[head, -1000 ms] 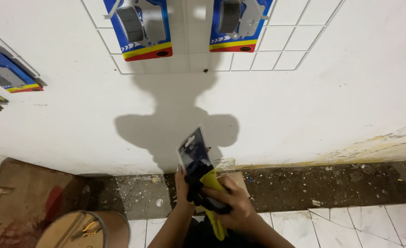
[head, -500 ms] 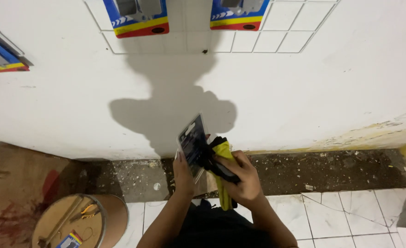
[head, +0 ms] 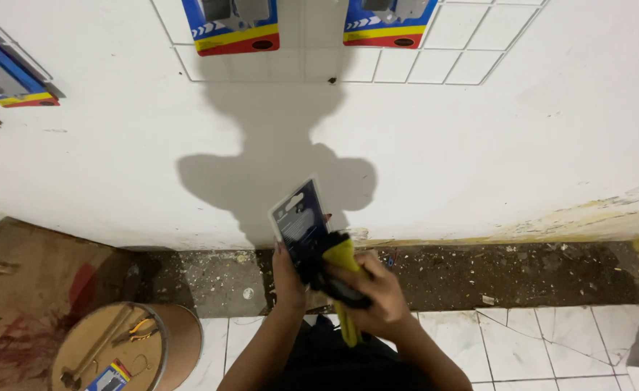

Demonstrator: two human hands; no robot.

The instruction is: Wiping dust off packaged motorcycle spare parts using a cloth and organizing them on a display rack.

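Carded packages on the wall, in the hand and on the stool

Two blue, yellow and red packages [head: 233, 25] [head: 390, 20] hang on the white grid; another [head: 12, 80] hangs at left; the left hand [head: 290, 279] holds a dark card package [head: 299, 221]; a small blue package [head: 108, 376] lies on the round stool [head: 182, 337].

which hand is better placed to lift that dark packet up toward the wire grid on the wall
Left, probably. The left hand already grips the dark packet, while the right hand is occupied holding the yellow-handled tool.

Glossy dark card packet [head: 300, 226] in the left hand [head: 288, 279], a yellow-and-black plastic tool [head: 340, 279] in the right hand [head: 381, 300]. Matt, slightly rough painted wall [head: 515, 159]; thin wire rack [head: 471, 43]; cracked glossy floor tiles [head: 536, 347]; smooth brown round stool [head: 91, 347].
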